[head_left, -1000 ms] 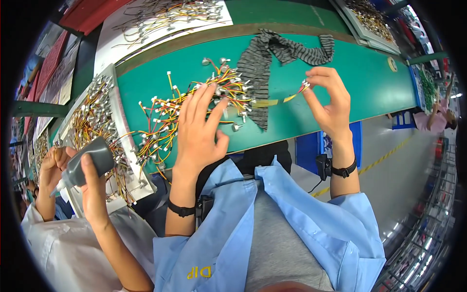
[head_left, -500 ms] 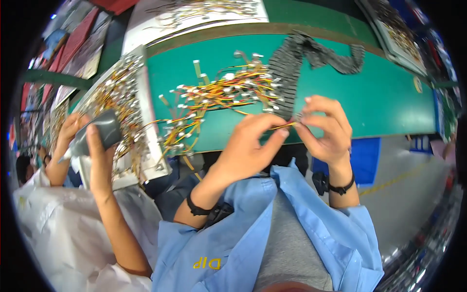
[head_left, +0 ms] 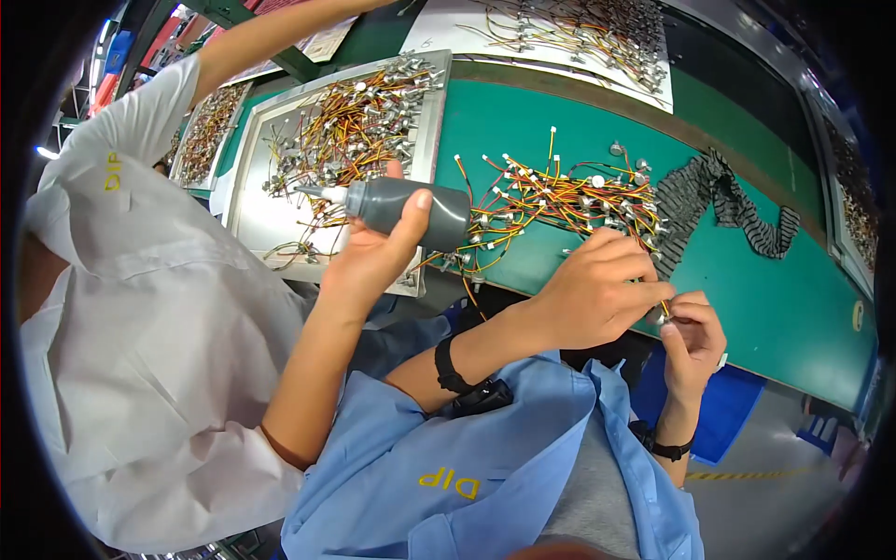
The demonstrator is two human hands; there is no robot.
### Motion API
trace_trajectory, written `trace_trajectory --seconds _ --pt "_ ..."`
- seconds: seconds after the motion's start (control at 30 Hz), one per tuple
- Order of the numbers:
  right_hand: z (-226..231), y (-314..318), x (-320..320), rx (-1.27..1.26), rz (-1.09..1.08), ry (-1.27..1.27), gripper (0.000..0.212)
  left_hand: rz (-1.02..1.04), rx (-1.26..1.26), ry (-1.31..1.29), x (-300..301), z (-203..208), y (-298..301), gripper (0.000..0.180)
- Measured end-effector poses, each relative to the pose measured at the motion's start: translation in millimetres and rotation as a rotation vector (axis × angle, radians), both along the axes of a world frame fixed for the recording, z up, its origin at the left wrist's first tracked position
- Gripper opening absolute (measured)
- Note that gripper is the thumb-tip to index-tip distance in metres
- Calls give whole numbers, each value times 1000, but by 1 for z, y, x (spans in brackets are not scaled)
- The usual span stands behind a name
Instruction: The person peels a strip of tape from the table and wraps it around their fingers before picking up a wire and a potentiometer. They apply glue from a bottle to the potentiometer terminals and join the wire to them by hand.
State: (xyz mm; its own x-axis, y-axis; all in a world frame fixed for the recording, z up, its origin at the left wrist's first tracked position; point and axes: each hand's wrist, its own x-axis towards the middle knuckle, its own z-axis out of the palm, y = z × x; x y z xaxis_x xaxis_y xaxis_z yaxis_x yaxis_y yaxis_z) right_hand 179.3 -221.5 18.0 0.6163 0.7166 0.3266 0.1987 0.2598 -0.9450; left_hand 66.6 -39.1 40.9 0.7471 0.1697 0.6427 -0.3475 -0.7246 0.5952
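Observation:
Over the table's near edge, my left hand [head_left: 602,294] and my right hand [head_left: 693,343] are close together, fingertips pinched. Between them is a small wired part [head_left: 665,315] with short yellow and dark wires and a silvery end, mostly hidden by the fingers. A white connector [head_left: 721,362] shows beside the right hand. Just beyond lies a loose pile of wired parts [head_left: 560,196] with red, yellow and black leads, white plugs and round silver pieces. A crumpled grey-black striped cloth [head_left: 686,201] touches the pile's right side.
At my left, a co-worker's hand [head_left: 369,266] grips a dark grey nozzle bottle [head_left: 411,210]; the other arm [head_left: 271,35] reaches far over. A white-framed tray [head_left: 431,121] holds more wired parts. A white board [head_left: 439,33] lies behind the green table [head_left: 784,308]. A blue bin [head_left: 737,411] stands below.
The view has swung left, shifting the scene rightward. My hands still pinch the wired part. The co-worker's one arm now stretches far forward, while the other hand holds the bottle sideways.

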Motion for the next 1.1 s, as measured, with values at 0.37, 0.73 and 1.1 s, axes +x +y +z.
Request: trace_trajectory --seconds 0.37,0.73,1.1 --pt "-9 9 -4 128 -233 -11 17 173 27 -138 -16 -1 -1 34" --pt "31 -13 18 20 5 -414 20 114 162 38 -4 18 -19 16" --pt "30 -5 16 83 50 -299 20 -260 -232 201 -5 3 -20 6"
